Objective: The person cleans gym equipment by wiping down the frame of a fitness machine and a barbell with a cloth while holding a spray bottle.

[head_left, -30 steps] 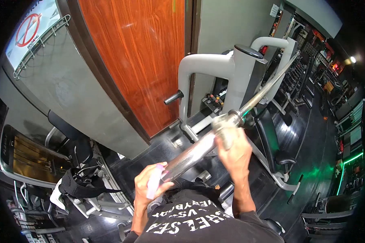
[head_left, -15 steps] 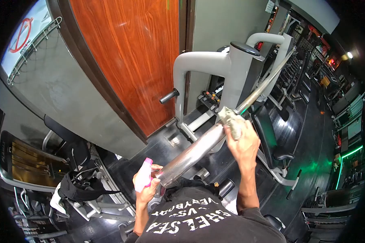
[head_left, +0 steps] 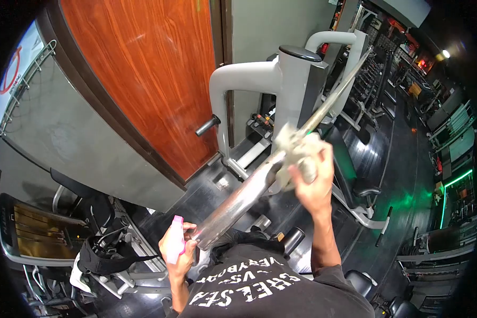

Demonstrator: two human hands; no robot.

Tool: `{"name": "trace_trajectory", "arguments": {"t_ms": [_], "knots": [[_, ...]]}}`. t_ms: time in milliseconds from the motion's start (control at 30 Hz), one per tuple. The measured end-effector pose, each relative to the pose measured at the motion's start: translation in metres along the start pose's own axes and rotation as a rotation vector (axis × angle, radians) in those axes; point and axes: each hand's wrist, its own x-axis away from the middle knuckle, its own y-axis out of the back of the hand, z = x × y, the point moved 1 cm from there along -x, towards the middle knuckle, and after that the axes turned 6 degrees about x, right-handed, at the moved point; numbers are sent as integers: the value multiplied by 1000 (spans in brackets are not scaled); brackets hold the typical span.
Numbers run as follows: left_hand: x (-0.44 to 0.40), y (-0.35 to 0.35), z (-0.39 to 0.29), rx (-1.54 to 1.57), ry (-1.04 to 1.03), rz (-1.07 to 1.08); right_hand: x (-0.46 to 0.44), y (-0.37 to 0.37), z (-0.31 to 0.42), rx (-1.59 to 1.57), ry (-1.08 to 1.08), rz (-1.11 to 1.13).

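Observation:
A chrome barbell with a thick end sleeve (head_left: 233, 204) runs from just in front of my body up to the far right, where its thinner shaft (head_left: 336, 98) narrows into the distance. My right hand (head_left: 315, 183) is closed around a crumpled pale cloth (head_left: 294, 146), pressed against the bar where sleeve meets shaft; cloth and fingers are blurred. Beside the near end of the sleeve, my left hand (head_left: 184, 258) grips a spray bottle with a pink and white trigger head (head_left: 175, 241). Its fingers also seem to touch the sleeve end. Most of the bottle's body is hidden.
Behind the bar stands a grey weight machine frame (head_left: 249, 78) with a short peg (head_left: 208, 126). A black padded bench (head_left: 344, 164) lies right of my right arm. A wooden door (head_left: 143, 79) and grey wall are ahead; a treadmill console (head_left: 42, 225) and black bag (head_left: 108, 257) are left.
My right hand and the cloth have shifted slightly down and left in view, the cloth spreading wider. The whole view has turned a little, moving the door and machine leftward.

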Motion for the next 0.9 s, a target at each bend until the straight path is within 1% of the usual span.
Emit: {"name": "trace_trajectory", "arguments": {"t_ms": [67, 133, 167, 267, 333, 367, 400, 433, 467, 500, 533, 567, 600, 633, 667, 733, 767, 800, 867, 900], "knots": [[0, 3, -7, -105, 77, 20, -17, 1, -21, 166, 38, -186], [-1, 4, -10, -112, 46, 13, -30, -11, -37, 69, -25, -68], [1, 7, -12, -104, 52, 11, -30, -22, -50, 244, -3, 52], [0, 15, -25, -60, 60, -38, -47, -26, -54, 236, -47, 39], [-4, 20, -38, -70, 0, -42, -58, -29, -61, 249, -73, 50], [-5, 19, -47, 11, 22, -136, -64, -30, -63, 254, -138, 119], [-5, 20, -53, 37, -1, -136, -70, -30, -64, 258, -201, 188], [-6, 20, -61, 53, -35, -131, -74, -32, -67, 364, -160, 208], [-8, 18, -71, 70, -69, -125, -74, -39, -81, 365, -158, 207], [-9, 18, -77, 26, -82, -51, -75, -43, -83, 294, -38, 138], [-11, 14, -88, 35, -91, -59, -75, -44, -83, 224, 81, 69], [-11, 12, -93, 50, -109, -48, -70, -36, -86, 150, 5, 205], [-11, 11, -98, 66, -127, -37, -62, -34, -86, 155, 6, 203], [-12, 3, -104, 154, -105, -62, -54, -32, -90, 114, -15, 183], [-12, 3, -108, 161, -108, -62, -46, -28, -90, 73, -36, 163], [-14, 4, -112, 295, -131, 70, -29, -21, -82, -4, 77, 37], [-14, 6, -109, 352, -151, 87, -23, -16, -82, -66, 27, 56], [-16, 13, -108, 365, -167, 163, -18, -11, -82, -128, -24, 78], [-19, -4, -114, 443, -213, 56, -13, 4, -86, -154, -127, 152], [-22, -6, -113, 487, -261, 95, -15, 14, -91, -111, -182, 207]]}}
